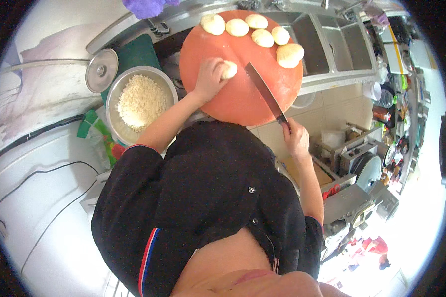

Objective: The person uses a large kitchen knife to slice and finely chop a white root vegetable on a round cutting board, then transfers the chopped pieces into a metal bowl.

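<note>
My left hand [209, 81] holds a pale, peeled vegetable [229, 70], possibly a potato, down on a round orange cutting board [223, 107]. The fingers cover part of it. In my right hand [296, 138] is the handle of a long-bladed kitchen knife [264, 91]. Its dark blade slants across the board, apart from the held piece, with the tip toward the far side. Several more pale, rounded pieces [262, 38] lie along the board's far and right edge. Left of the board, a steel bowl [173, 87] contains a heap of finely diced pale pieces [141, 102].
A double steel sink [343, 48] adjoins the board at the far right. A metal lid [102, 70] leans by the wall near a green board [137, 55]. Purple cloth [145, 7] hangs at the top. Crowded shelves and pans [368, 170] stand to the right.
</note>
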Motion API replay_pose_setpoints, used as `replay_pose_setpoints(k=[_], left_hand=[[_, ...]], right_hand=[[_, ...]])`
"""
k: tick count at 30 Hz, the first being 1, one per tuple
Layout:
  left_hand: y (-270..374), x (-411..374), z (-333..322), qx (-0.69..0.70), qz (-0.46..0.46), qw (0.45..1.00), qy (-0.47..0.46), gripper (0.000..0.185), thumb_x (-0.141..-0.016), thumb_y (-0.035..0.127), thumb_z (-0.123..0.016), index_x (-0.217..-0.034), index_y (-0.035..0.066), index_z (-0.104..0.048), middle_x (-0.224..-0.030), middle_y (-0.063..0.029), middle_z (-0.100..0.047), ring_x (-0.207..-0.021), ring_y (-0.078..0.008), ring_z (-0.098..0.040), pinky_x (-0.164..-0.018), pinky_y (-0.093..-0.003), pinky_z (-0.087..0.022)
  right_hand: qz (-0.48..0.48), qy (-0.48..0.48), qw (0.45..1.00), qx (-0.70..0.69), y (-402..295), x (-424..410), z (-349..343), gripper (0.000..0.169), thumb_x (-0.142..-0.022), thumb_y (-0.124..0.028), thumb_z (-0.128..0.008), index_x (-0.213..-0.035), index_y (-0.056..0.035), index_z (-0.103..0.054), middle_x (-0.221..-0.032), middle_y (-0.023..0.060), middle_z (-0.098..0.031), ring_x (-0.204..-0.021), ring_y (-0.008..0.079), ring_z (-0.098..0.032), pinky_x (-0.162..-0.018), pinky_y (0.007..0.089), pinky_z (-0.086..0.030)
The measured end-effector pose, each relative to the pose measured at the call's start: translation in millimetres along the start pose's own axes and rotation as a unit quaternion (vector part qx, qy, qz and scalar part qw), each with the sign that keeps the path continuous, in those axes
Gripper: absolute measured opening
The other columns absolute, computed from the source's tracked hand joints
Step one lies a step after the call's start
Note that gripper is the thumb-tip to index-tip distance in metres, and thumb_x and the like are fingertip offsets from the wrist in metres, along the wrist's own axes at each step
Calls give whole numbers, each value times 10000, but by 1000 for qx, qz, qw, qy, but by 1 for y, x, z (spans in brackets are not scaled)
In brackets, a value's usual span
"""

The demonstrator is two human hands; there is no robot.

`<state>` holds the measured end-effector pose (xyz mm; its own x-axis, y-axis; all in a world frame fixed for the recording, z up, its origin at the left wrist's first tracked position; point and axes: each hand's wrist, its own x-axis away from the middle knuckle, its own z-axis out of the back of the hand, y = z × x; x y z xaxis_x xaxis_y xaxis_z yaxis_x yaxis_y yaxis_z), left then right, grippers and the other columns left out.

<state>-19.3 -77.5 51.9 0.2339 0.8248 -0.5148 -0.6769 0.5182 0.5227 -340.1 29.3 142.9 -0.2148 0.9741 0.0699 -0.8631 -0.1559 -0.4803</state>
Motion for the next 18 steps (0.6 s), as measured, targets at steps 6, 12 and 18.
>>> replay_pose_setpoints(k=[6,12,18], left_hand=[[29,37,11,22,-63,996,-56,355,-703,141,-746,-1012,79,-583,-1091,-99,-536,-983,-327,-523,-834,-442,-443],[28,24,8,10,7,999,-39,228,-751,130,-713,-942,69,-606,-993,-97,-550,-888,-324,-525,-759,-447,-446],[30,23,-2,43,33,998,-21,192,-744,90,-680,-917,61,-601,-965,-123,-546,-836,-336,-525,-701,-435,-447]], right_hand=[[-33,-62,997,32,-9,-14,-10,193,-907,-130,-545,-1093,-78,-562,-730,231,-619,-700,437,-618,-609,537,-478],[-5,-63,998,14,-54,-34,-2,167,-946,-182,-526,-1065,-82,-588,-778,202,-624,-730,406,-617,-613,481,-486],[22,-145,984,105,-79,-40,6,191,-929,-129,-510,-1113,-92,-548,-737,152,-594,-674,360,-626,-564,449,-496]])
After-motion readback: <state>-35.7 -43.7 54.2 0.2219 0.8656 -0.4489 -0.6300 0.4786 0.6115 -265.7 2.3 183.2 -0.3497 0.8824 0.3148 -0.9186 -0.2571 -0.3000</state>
